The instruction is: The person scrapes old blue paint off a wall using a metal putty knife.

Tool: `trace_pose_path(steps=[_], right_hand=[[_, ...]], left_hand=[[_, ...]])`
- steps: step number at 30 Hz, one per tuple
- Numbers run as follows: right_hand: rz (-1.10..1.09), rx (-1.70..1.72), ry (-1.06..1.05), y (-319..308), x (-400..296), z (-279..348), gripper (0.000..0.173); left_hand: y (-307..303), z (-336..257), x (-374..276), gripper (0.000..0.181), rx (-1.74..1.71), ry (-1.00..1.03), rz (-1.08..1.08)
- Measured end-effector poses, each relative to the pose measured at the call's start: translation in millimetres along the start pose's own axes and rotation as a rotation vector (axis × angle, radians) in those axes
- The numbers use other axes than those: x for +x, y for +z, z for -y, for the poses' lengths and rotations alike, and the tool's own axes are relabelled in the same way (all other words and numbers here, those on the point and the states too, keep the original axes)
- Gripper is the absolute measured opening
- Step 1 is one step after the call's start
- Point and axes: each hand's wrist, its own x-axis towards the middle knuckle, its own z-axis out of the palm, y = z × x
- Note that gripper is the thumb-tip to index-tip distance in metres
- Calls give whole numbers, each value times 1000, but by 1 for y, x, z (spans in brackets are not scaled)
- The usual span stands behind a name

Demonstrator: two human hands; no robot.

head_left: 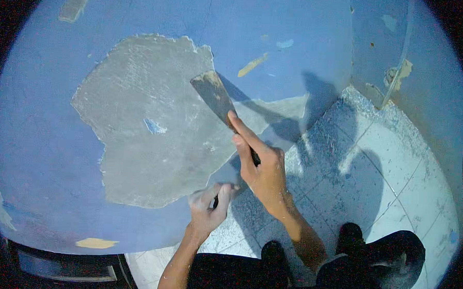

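My right hand [264,169] grips a scraper [214,95] by its handle, index finger stretched along the tool. The scraper's wide, worn metal blade lies over a bare grey patch [149,79] on the blue painted wall [287,15], its tip near the patch's upper right edge. Ragged paint borders the patch, and a small blue fleck of paint [154,126] remains inside it. Below, my left hand [210,205] is close to the patch's lower edge with curled fingers and whitish dust on it. Whether it holds something small is not visible.
A white tiled floor [402,171] with dust and debris meets the wall at lower right. My dark shoes and legs [389,252] are at the bottom. A cable [404,51] runs down near the corner. A dark-framed object [67,267] stands at lower left.
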Motion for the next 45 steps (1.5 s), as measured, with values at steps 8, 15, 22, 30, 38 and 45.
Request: trace_pose_path(steps=[8,15,22,30,38,45], right_hand=[[-70,14,-43,6,7,-4,45],[-70,60,-44,18,-15,-20,40],[-32,64,-9,6,-19,-14,39],[-112,68,-58,-2,15,-5,41],[43,23,160,-5,-18,-1,39],[-88,161,192,-8,-14,-19,38]], left_hand=[[3,3,3,14,-16,96,-36],[4,8,0,20,5,-42,0],[1,10,0,17,20,114,-23],[4,3,-3,15,-4,154,-48],[14,9,10,9,66,137,-191],[-59,8,76,66,751,315,-688]])
